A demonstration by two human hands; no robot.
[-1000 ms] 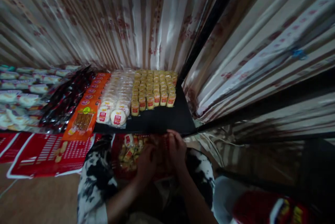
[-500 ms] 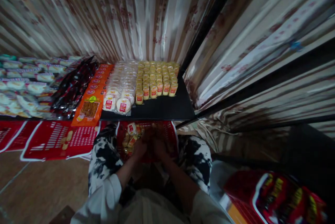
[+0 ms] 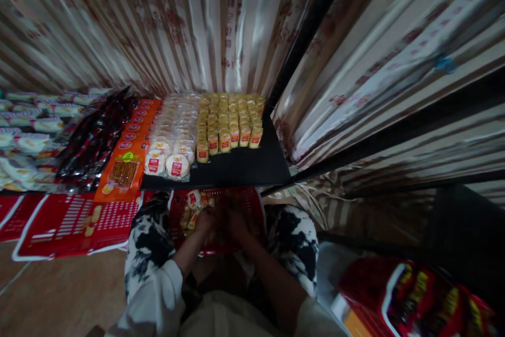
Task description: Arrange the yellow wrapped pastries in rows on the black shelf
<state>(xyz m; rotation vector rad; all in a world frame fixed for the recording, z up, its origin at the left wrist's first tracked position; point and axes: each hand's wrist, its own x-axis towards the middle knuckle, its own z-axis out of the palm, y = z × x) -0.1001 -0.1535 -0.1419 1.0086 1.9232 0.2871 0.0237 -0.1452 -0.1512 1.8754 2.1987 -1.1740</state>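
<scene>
A red plastic basket (image 3: pixel 258 214) sits between my knees below the shelf edge. Small wrapped snack packs (image 3: pixel 193 217) lie in its left part, one of them with a white and red label. My left hand (image 3: pixel 205 218) reaches into the basket beside these packs. Close by on its right is my right hand (image 3: pixel 234 223), also inside the basket. Deep shadow and blur cover the fingers of both hands, and whatever they may hold is hidden. Above the basket, rows of small yellow wrapped cakes (image 3: pixel 224 137) stand on the black shelf (image 3: pixel 240 169).
Round white wrapped crackers (image 3: pixel 177 165), an orange snack bag (image 3: pixel 124 169) and dark shiny packets (image 3: pixel 92 142) line the shelf leftward. Red bags (image 3: pixel 74 221) hang below it. A black post (image 3: pixel 292 74) rises at the shelf's right end. Red packages (image 3: pixel 426 295) lie lower right.
The view has shifted slightly, so the shelf goods appear farther left and a little lower. My left hand has moved a little left toward the wrapped packs; both hands stay in the basket.
</scene>
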